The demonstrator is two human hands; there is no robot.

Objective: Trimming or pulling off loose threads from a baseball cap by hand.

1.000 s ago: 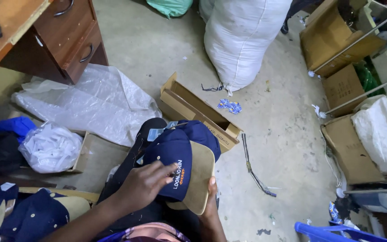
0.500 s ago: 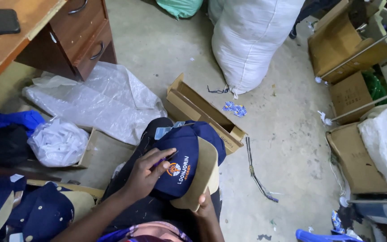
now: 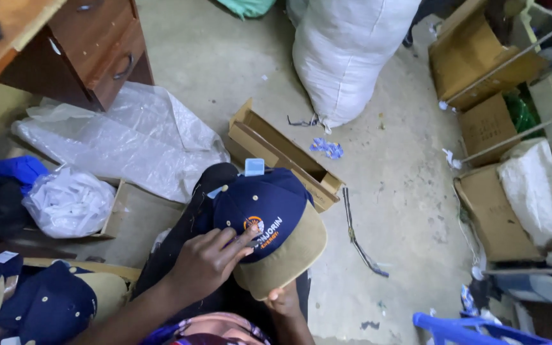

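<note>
cap (image 3: 266,214): matt cloth, tan brim | box (image 3: 282,153): rough cardboard | sheet (image 3: 129,137): glossy plastic | desk (image 3: 91,48): smooth wood

a grey concrete floor (image 3: 404,191) is seen, littered with scraps. a wooden desk (image 3: 91,45) with drawers is set top left; cardboard boxes (image 3: 490,204) are stacked right.
</note>
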